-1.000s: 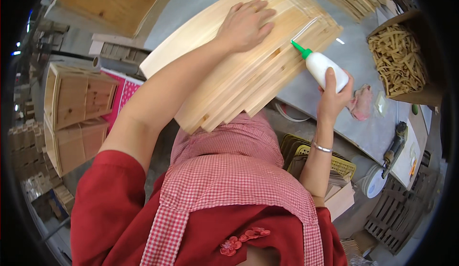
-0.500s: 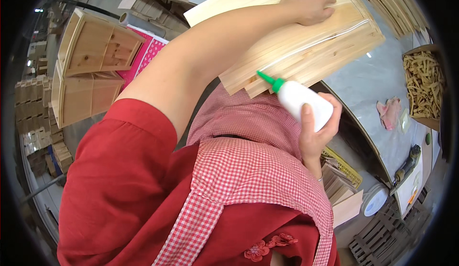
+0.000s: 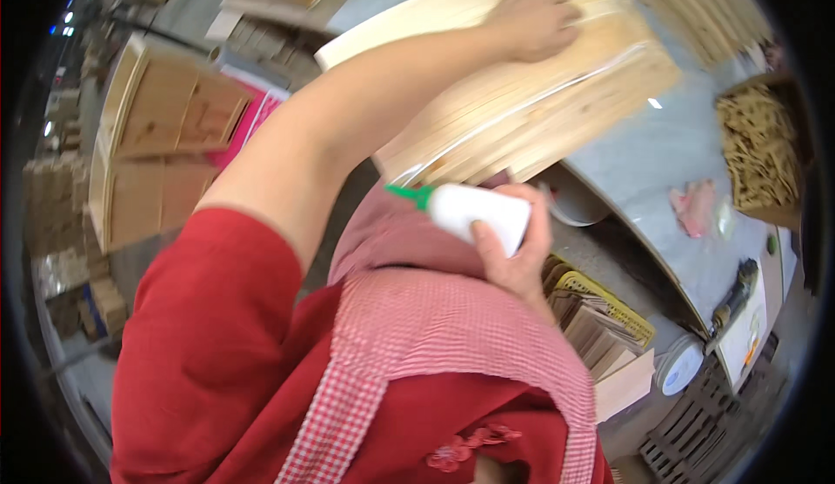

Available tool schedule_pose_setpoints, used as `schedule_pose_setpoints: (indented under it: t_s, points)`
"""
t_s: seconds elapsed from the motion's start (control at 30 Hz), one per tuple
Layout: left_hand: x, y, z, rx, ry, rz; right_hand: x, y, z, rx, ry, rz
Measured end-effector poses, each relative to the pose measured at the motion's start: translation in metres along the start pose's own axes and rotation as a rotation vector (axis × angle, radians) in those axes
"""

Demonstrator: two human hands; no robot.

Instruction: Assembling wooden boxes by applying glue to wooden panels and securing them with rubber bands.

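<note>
My right hand (image 3: pixel 522 240) is wrapped round a white squeeze bottle (image 3: pixel 483 216) with a green nozzle (image 3: pixel 410 194), tilted so the tip points left. The nozzle is just off the near left corner of a stack of pale wooden boards (image 3: pixel 470 106). A thin white line of glue (image 3: pixel 544 93) runs lengthwise over the boards, reaching that near left end. Further off, my left hand (image 3: pixel 535 23) rests on top of the boards, its fingers loosely apart and slightly blurred, holding nothing.
On the grey table (image 3: pixel 626 145) lie more wooden slats (image 3: pixel 696 6), a box of tan strips (image 3: pixel 757 145) and a pink cloth (image 3: pixel 693 207). Below its edge are a yellow basket (image 3: pixel 613 310) of wood pieces and a round tub (image 3: pixel 678 369). Wooden cabinets (image 3: pixel 174 106) stand left.
My right hand has carried the bottle left, past the boards' near edge. The glue line now extends further toward the near left end. My left hand stays on the boards; the view has shifted slightly.
</note>
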State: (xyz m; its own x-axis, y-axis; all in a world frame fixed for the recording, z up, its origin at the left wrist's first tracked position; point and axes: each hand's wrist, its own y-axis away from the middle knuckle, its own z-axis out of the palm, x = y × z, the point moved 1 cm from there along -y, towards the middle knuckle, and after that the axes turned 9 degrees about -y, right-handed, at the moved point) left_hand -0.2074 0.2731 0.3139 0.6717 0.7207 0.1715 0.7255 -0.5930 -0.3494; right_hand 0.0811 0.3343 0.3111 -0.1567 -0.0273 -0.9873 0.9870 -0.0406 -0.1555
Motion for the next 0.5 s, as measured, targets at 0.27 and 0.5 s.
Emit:
schedule_pose_setpoints:
  t_s: [0.27, 0.5]
  points:
    - [-0.001, 0.008, -0.012, 0.009, 0.0, -0.013, 0.012, -0.072, -0.114, 0.751, -0.208, -0.087]
    - [0.009, 0.002, -0.02, -0.062, -0.004, -0.038, 0.022, -0.153, -0.202, 0.944, -0.163, -0.099]
